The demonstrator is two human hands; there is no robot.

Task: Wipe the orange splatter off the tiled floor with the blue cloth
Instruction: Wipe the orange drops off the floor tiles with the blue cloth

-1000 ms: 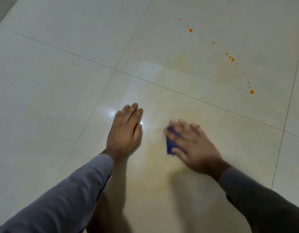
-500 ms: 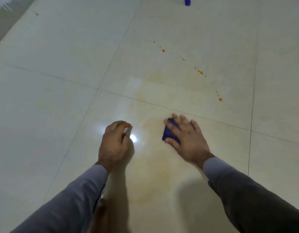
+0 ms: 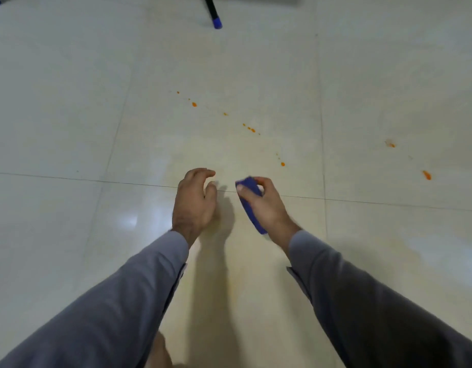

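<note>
I see a glossy, smooth tiled floor point(image 3: 70, 115), pale cream, throwing back soft glare patches just left of my left hand point(image 3: 193, 205). Thin dark grout lines run under both hands. The blue cloth point(image 3: 252, 205) gripped in my right hand point(image 3: 266, 208) looks soft, matt fabric, folded thick. Beyond the fingertips the orange splatter point(image 3: 252, 130) sits as small, wet-looking dots on the shine. My sleeves point(image 3: 110, 309) are matt grey woven cloth.
</note>
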